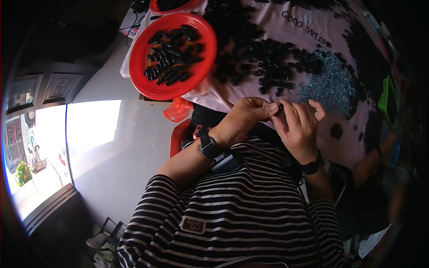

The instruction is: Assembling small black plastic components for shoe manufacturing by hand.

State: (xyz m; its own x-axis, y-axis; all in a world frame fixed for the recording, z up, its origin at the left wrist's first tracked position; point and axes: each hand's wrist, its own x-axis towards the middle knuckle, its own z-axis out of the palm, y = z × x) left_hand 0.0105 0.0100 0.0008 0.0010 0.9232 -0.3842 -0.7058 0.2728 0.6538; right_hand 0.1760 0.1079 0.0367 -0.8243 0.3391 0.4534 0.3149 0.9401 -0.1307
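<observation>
My left hand (pixel 251 115) and my right hand (pixel 300 126) meet at the near edge of a cloth-covered table. A small black piece (pixel 280 107) sits pinched between the fingertips of both hands; its exact shape is too small to make out. Beyond them, many loose black pieces (pixel 272 56) lie in heaps on the pale pink cloth (pixel 237 91). To the right of these spreads a pile of thin bluish-silver metal bits (pixel 333 82). At the left, a round red tray (pixel 137 67) holds several ridged black cylindrical parts (pixel 170 58).
Part of a second red container (pixel 154 8) shows at the far edge. A green perforated basket (pixel 385 100) stands at the right, near another person's arm (pixel 368 165). A red plastic bag (pixel 178 110) hangs below the tray. An open doorway (pixel 40 152) is at far left.
</observation>
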